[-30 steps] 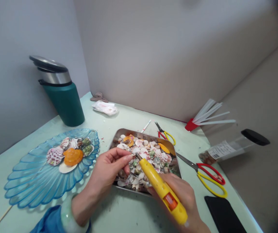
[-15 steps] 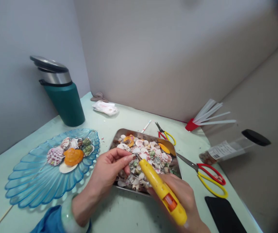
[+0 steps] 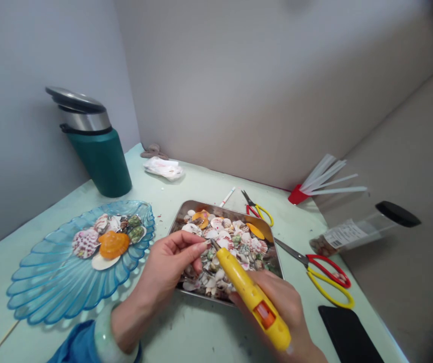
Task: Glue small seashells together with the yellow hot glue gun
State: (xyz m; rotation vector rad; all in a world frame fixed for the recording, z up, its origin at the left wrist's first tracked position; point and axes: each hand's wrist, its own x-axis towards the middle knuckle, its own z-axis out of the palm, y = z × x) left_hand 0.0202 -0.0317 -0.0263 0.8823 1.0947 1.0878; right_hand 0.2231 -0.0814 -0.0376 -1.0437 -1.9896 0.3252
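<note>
My right hand [image 3: 276, 302] is wrapped round a yellow glue gun [image 3: 248, 290], whose metal nozzle points up and left. At the nozzle's tip, my left hand [image 3: 176, 262] pinches something small and pale, mostly hidden by the fingertips; it may be a small shell. Both hands are over a metal tray [image 3: 280, 259] heaped with mixed seashells [image 3: 226, 242]. To the left lies a blue scalloped glass dish [image 3: 68, 292]. An orange shell [image 3: 114, 245], a purple-speckled shell [image 3: 85, 243], a white shell [image 3: 105, 261] and several smaller ones sit clustered on it.
Behind the dish stands a green tumbler [image 3: 103, 159]. Large scissors [image 3: 327, 275], a black phone [image 3: 348, 335] and a clear jar [image 3: 352, 236] lie right of the tray. Farther back are small scissors [image 3: 257, 208], a red cup of glue sticks [image 3: 299, 194] and a white packet [image 3: 164, 168].
Hardly anything differs. Both hands and the glue gun hold the same position over the tray, and the view has shifted very slightly.
</note>
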